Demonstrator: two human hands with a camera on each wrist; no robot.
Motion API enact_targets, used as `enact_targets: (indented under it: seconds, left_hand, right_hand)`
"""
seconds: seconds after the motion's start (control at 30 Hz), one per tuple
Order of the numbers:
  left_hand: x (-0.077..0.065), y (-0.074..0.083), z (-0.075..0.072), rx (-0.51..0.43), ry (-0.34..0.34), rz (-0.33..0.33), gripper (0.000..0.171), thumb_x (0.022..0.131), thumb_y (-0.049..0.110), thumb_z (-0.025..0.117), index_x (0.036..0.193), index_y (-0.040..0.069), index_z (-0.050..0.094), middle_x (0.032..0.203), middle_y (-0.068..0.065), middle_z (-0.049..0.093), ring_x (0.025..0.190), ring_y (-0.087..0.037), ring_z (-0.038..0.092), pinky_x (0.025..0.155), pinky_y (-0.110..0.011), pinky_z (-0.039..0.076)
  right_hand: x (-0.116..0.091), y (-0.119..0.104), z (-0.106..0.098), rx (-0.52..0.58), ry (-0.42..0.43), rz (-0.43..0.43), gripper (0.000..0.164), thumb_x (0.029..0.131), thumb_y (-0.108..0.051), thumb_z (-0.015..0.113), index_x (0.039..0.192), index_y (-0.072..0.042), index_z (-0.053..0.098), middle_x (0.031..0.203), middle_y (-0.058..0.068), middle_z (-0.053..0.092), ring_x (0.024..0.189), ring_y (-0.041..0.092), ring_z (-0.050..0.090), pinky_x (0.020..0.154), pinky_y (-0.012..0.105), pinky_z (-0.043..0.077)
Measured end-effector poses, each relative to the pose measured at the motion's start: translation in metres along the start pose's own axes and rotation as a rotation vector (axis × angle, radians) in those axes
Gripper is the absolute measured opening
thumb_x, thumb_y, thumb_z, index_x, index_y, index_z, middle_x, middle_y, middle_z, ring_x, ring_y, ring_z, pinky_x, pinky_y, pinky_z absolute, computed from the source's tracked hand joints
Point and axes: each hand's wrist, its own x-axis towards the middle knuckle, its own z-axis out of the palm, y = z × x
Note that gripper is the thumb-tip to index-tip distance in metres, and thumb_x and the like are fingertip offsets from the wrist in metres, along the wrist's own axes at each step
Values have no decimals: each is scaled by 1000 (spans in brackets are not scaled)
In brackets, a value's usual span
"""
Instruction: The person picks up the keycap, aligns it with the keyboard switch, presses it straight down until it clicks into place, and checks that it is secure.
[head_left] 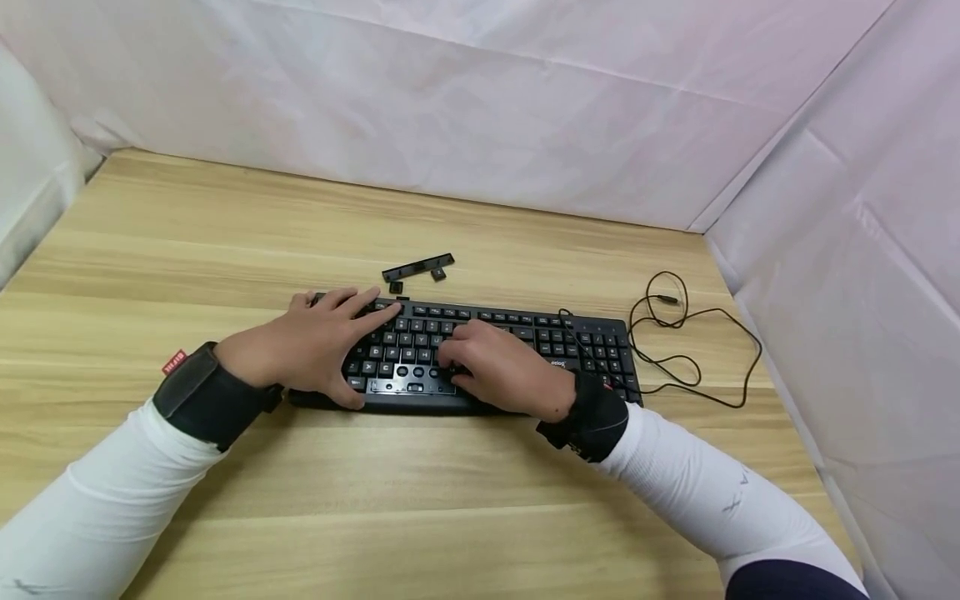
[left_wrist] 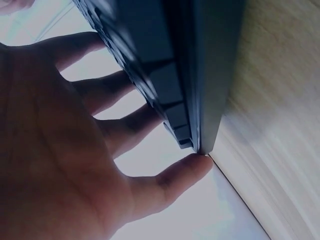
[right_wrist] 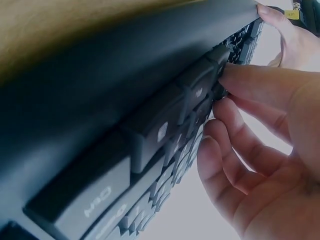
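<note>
A black keyboard (head_left: 420, 406) lies flat on the wooden table, with bare key sockets (head_left: 415, 372) along its lower middle. My left hand (head_left: 311, 342) spreads over its left end, fingertips on the upper keys and thumb at the front edge. In the left wrist view, one fingertip (left_wrist: 202, 162) touches the casing's corner. Thumb and forefinger of my right hand (head_left: 498, 367) pinch a keycap (right_wrist: 219, 90) beside the bare sockets; the fingers partly hide it. The other right fingers curl above the keys. Behind the keyboard lie a detached spacebar (head_left: 417, 267) and loose keycaps (head_left: 438, 273).
A thin black cable (head_left: 750, 375) loops on the table right of the keyboard, its plug (head_left: 667, 299) inside the coil. White cloth (head_left: 480, 100) hangs behind the table and along both sides.
</note>
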Motion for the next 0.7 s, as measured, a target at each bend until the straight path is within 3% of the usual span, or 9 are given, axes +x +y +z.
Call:
enact_targets:
  seconds: [0.5, 0.7]
  left_hand:
    - [-1, -3, 2, -7, -2, -2, 119, 57, 66, 74, 152, 17, 21, 154, -21, 19, 131, -43, 22, 89, -73, 29]
    - [-1, -2, 2, -7, 12, 9, 118, 58, 66, 74, 151, 17, 23, 153, -21, 21, 131, -44, 23, 87, -75, 30]
  right_hand:
    - [-2, -7, 4, -99, 60, -49, 13, 84, -12, 68, 94, -10, 75, 85, 2, 62, 82, 13, 51, 74, 27, 49]
    - [-5, -4, 4, -13, 63, -16, 15, 85, -8, 67, 98, -10, 75, 91, 1, 68, 86, 10, 56, 76, 27, 51]
